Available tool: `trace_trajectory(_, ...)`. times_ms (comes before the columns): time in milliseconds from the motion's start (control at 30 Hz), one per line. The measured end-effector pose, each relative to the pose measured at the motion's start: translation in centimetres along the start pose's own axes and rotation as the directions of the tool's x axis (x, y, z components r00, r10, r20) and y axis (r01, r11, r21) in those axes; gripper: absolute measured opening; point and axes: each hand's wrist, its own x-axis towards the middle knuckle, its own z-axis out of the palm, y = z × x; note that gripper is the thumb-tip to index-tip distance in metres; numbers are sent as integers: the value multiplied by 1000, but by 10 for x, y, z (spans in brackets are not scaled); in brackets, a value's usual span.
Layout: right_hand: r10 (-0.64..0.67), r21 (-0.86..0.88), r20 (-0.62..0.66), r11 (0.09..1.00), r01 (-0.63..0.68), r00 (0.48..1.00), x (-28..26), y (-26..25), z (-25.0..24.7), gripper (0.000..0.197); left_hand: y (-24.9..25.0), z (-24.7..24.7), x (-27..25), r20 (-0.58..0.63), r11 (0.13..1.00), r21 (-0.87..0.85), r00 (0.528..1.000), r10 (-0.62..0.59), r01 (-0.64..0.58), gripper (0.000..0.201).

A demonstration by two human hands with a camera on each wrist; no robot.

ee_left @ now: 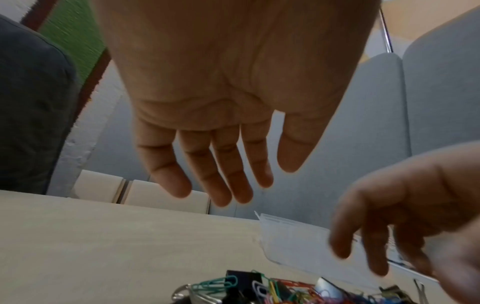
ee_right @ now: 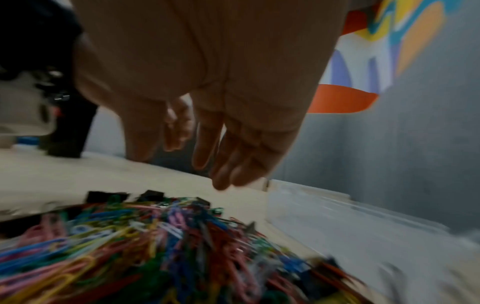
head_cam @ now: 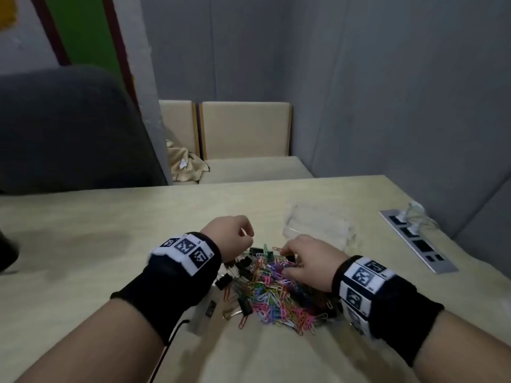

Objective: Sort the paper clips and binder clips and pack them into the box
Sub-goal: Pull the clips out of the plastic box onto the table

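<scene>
A heap of coloured paper clips (head_cam: 276,291) (ee_left: 285,292) (ee_right: 155,236) lies on the pale table (head_cam: 110,230), with black binder clips (head_cam: 223,281) (ee_left: 242,276) (ee_right: 106,196) mixed in, mostly along its left and far edge. The clear plastic box (head_cam: 318,228) (ee_left: 293,240) (ee_right: 337,222) stands just beyond the heap to the right. My left hand (head_cam: 247,237) (ee_left: 221,185) hovers over the heap's far left edge, fingers relaxed and empty. My right hand (head_cam: 287,258) (ee_right: 207,164) (ee_left: 363,253) hangs over the heap's far right part, fingers pointing down, nothing visible in them.
A metal socket panel (head_cam: 417,241) with white plugs is set into the table at the right. A grey chair back (head_cam: 69,128) rises at the far left edge. Beige seats (head_cam: 246,131) and grey partition walls stand beyond. A dark object (head_cam: 8,250) sits at the left border.
</scene>
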Motion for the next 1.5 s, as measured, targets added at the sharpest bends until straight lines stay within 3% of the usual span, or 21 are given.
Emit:
trace_trajectory(133, 14, -214, 180, 977, 25, 984, 8, -24, 25, 77, 2, 10, 6, 28, 998, 63, 1000, 3, -5, 24)
trace_trajectory(200, 61, -295, 161, 955, -10, 985, 10, -25, 37, 66, 5, 16, 10, 51, 995, 94, 999, 6, -11, 25)
trace_trajectory(300, 72, -270, 85, 962, -47, 994, 13, -18, 43, 42, 12, 23, 22, 51, 989, 145, 999, 10, -17, 30)
trace_trajectory(500, -2, -223, 52, 975, 13, 999, 16, 1, 38, 38, 39, 45, 53, 66, 964, 266, 998, 2, -20, 44)
trace_trajectory(700, 12, -11, -23, 1000, -12, 1000, 12, 27, 20, 15, 64, 66, 89, 163, 931, 352, 986, 42, -98, 55)
trace_trajectory(867, 124, 216, -96, 971, -101, 988, 4, 52, 9, 10, 73, 60, 101, 205, 898, 433, 979, -10, -82, 36)
trace_trajectory(1033, 238, 459, -155, 877, -144, 959, 2, 74, -6, 11, 69, 55, 99, 163, 876, 483, 984, -72, -16, 34)
trace_trajectory(1167, 321, 715, -205, 694, -83, 925, 9, 79, -19, 9, 58, 49, 91, 122, 861, 504, 982, -146, 65, 36)
trace_trajectory(1300, 336, 707, -257, 704, -60, 906, 29, 74, -13, 11, 43, 43, 85, 87, 851, 512, 979, -186, 116, 28)
trace_trajectory(1400, 339, 660, -272, 747, -82, 900, 45, 66, -6, 10, 31, 40, 84, 81, 852, 506, 975, -205, 137, 38)
trace_trajectory(1500, 301, 529, -235, 837, -138, 924, 58, 59, 1, 9, 23, 37, 83, 90, 857, 501, 976, -196, 126, 26)
